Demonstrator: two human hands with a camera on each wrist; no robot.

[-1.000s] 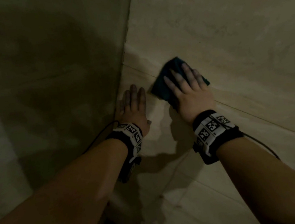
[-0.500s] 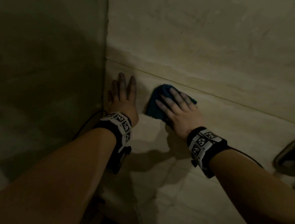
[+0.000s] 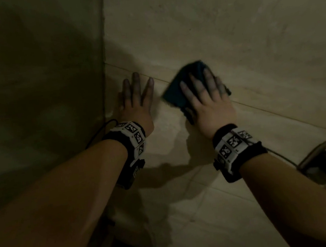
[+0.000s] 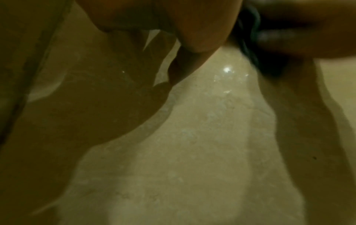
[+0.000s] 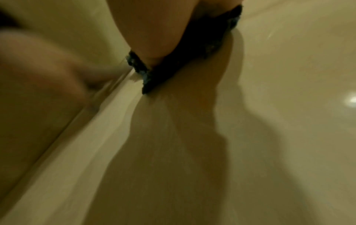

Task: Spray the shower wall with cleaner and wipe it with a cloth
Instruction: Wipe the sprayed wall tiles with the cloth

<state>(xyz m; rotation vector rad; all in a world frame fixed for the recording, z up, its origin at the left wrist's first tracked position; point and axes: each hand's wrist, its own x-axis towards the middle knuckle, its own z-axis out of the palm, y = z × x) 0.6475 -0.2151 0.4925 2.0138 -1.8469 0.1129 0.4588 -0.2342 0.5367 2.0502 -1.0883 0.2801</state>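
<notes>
Pressing a dark cloth (image 3: 177, 93) flat-fingered, the right hand (image 3: 211, 105) could skid on wet shower wall (image 3: 228, 24); left hand (image 3: 135, 104) braces, fingers spread

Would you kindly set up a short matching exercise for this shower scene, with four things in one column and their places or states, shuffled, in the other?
Things:
1. left hand
2. right hand
3. cloth
4. metal fixture

Places or states:
A. dark teal, pressed against the tiled wall
B. at the lower right edge of the head view
C. flat and bare on the tile, beside the corner
D. fingers spread over the cloth

Pairs: 1-C, 2-D, 3-A, 4-B
</notes>
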